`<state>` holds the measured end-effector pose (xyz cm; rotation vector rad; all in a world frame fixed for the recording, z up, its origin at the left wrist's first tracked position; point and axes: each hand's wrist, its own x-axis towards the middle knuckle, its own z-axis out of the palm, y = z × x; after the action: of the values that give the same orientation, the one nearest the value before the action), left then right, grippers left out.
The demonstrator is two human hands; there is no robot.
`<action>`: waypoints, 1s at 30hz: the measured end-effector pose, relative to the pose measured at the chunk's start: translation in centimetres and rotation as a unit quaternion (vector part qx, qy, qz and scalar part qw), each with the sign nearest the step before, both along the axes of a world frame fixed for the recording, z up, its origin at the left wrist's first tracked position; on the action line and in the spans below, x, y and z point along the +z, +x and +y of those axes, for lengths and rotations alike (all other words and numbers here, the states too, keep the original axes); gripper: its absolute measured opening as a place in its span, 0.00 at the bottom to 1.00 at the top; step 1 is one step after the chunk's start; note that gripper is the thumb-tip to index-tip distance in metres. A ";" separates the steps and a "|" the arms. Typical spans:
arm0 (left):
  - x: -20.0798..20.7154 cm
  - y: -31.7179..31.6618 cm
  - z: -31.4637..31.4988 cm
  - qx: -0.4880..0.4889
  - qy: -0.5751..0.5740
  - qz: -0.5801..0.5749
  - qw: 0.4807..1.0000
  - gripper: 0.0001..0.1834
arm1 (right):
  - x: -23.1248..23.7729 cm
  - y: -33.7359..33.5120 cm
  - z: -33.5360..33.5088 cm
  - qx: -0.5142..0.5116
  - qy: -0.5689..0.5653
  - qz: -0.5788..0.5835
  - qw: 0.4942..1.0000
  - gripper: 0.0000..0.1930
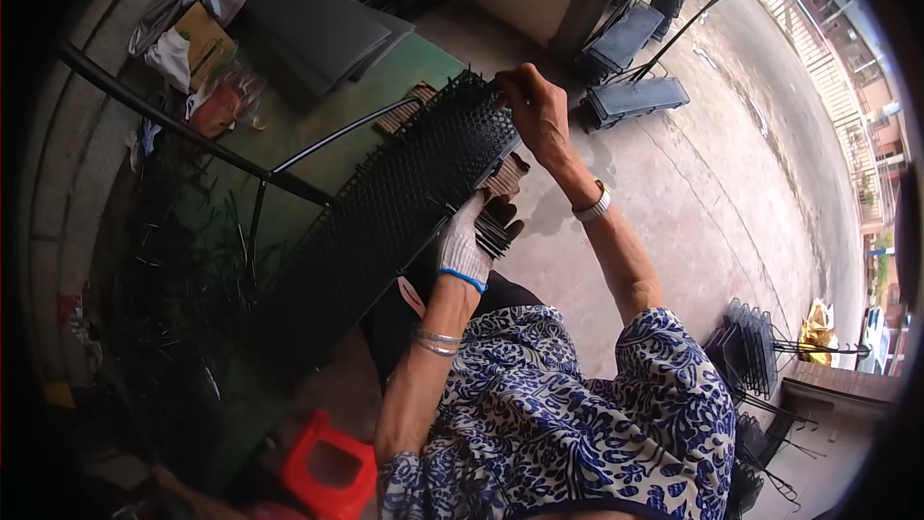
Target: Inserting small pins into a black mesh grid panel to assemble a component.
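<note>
A long black mesh panel [404, 173] stretches diagonally from the lower left up to my hands, with short black prongs along its far edge. At the upper right end, my bare right hand [537, 114] has its fingers bent and pinched at the panel's corner; its fingertips are partly hidden. My left hand [464, 243], in a white knit glove with a blue cuff, is below it beside the near edge. Its fingers close round a bundle of thin dark strips [494, 229]. A torn piece of brown corrugated cardboard [507, 176] shows between the hands.
The panel lies over a green tabletop [423, 53] with flat dark sheets [308, 24]. A black metal bar [192, 125] crosses the left side. Loose black pieces [183, 318] lie at left. A red stool [361, 491] stands below. Black mesh baskets [635, 101] sit at upper right.
</note>
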<state>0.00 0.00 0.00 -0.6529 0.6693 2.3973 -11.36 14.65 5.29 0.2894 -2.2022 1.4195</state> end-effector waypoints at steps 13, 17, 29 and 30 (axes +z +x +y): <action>0.5 0.2 0.3 0.017 -0.009 -0.004 1.000 0.10 | 0.0 -0.7 -0.2 0.012 -0.012 -0.016 1.000 0.03; 0.8 0.3 0.4 0.026 -0.023 -0.007 0.999 0.10 | -0.8 -1.2 -0.3 0.017 0.026 -0.001 1.000 0.03; 1.1 0.3 0.2 0.030 -0.041 0.005 0.999 0.07 | -1.2 -2.5 -0.5 0.042 0.233 0.054 0.970 0.05; 1.1 0.2 0.1 0.032 -0.041 0.004 0.999 0.07 | -1.1 -2.5 -0.8 0.043 0.233 0.054 0.970 0.05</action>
<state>0.25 0.13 1.14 -0.7076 0.7652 2.4425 -13.87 13.84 4.17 0.6157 -2.4308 0.8831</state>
